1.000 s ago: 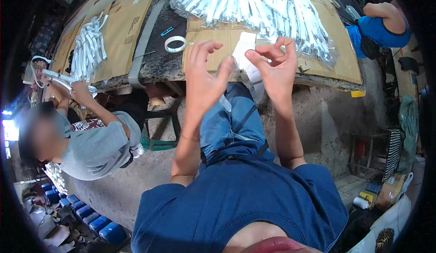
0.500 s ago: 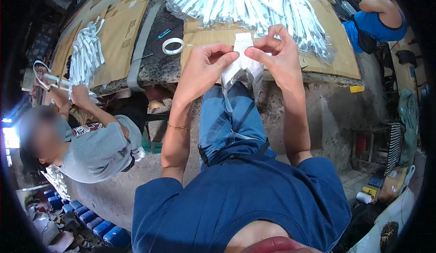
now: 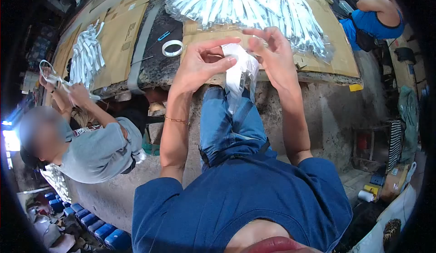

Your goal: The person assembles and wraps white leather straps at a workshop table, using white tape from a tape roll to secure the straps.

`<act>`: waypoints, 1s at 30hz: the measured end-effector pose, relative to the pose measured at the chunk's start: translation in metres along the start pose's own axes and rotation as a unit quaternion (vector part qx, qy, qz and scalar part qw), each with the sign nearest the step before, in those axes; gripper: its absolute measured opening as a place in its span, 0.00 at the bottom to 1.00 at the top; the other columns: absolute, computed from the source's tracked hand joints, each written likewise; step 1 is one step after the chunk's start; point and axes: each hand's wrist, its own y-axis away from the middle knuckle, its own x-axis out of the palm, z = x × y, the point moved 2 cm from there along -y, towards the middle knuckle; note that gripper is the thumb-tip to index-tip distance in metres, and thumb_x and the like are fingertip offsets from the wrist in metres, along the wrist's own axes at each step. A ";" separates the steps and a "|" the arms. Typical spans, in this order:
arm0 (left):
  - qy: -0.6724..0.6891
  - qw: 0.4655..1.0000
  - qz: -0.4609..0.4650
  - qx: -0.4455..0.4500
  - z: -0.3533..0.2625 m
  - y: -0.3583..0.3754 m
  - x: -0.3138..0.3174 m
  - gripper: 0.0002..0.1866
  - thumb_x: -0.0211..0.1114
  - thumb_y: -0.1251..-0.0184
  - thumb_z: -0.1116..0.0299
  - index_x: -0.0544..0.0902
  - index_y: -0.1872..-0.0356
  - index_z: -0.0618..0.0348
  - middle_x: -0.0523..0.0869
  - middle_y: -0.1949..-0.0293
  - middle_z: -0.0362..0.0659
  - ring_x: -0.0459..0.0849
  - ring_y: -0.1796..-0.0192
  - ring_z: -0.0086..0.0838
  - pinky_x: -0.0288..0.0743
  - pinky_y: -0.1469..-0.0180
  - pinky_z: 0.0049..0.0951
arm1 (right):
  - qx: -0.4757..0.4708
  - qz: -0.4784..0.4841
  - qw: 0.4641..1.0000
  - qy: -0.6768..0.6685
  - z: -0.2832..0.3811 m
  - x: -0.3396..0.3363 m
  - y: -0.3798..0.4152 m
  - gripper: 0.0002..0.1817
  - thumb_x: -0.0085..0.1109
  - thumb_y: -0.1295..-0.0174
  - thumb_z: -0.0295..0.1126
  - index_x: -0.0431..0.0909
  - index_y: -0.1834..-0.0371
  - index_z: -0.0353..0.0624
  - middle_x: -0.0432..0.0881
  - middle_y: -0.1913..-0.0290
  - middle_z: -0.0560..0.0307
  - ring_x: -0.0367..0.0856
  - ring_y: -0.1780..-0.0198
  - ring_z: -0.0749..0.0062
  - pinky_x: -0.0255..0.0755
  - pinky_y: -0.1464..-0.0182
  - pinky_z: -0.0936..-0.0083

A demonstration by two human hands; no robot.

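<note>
In front of me, my left hand (image 3: 202, 64) is closed, thumb and fingers pinching a white strip with clear plastic wrap (image 3: 236, 78). The strip's lower end hangs over my knees, and its top bends to the right. My right hand (image 3: 276, 58) is just right of the strip, fingers apart and holding nothing; its thumb is slightly blurred. Beyond my hands, a fanned pile of plastic-wrapped white strips (image 3: 218, 3) lies on the cardboard (image 3: 195, 36), with a second pile (image 3: 297, 21) at its right.
A roll of clear tape (image 3: 172, 48) and a blue cutter (image 3: 164, 35) lie on the dark table at left. A co-worker in grey (image 3: 97, 146) handles a white strip beside another pile (image 3: 86, 55). A person in blue (image 3: 377, 24) is at far right. Blue containers (image 3: 104, 231) stand lower left.
My right hand has let go of the strip and moved slightly away from it. The strip, kept in my left hand, has turned and its top now folds over to the right.
</note>
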 end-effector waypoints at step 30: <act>-0.310 0.892 -0.275 0.181 -0.071 0.003 0.048 0.20 0.68 0.41 0.77 0.81 0.45 0.61 0.88 0.61 0.49 0.87 0.66 0.22 0.78 0.61 0.24 | -0.515 -0.052 0.777 0.359 0.041 0.038 0.005 0.16 0.66 0.47 0.21 0.70 0.58 0.38 0.81 0.68 0.53 0.83 0.67 0.60 0.78 0.66 0.68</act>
